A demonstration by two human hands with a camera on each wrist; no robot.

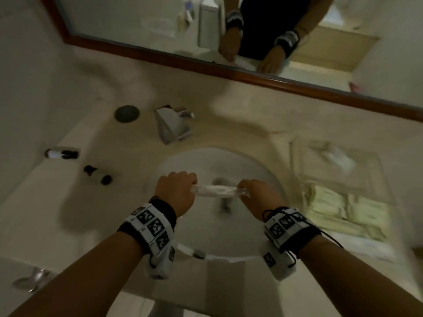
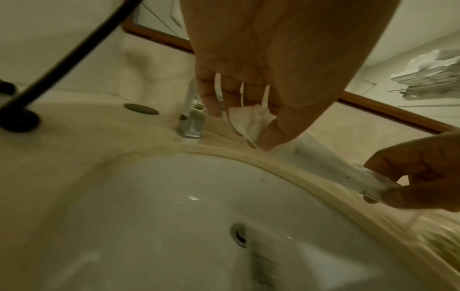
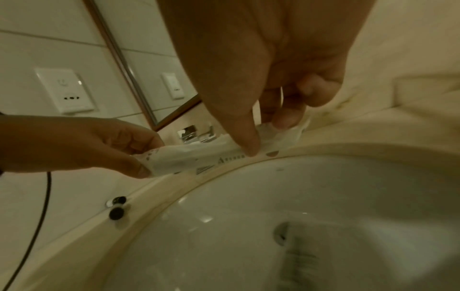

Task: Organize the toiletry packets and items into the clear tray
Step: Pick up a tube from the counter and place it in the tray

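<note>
A long white toiletry packet (image 1: 219, 191) stretches level above the sink basin (image 1: 206, 229). My left hand (image 1: 180, 191) pinches its left end between thumb and curled fingers (image 2: 248, 126). My right hand (image 1: 251, 191) pinches the other end, thumb on top (image 3: 248, 145). The packet (image 3: 189, 159) carries printed grey lettering. The clear tray (image 1: 297, 161) lies on the counter to the right, blurred, with a white packet (image 1: 338, 156) in its far part and pale yellow-green packets (image 1: 348, 213) in its near part.
Two small black-capped bottles (image 1: 61, 153) (image 1: 97, 175) lie on the counter left of the basin. A chrome faucet (image 1: 171, 124) stands behind it, beside a dark round plug (image 1: 127, 113). A wood-framed mirror (image 1: 229, 69) runs along the back.
</note>
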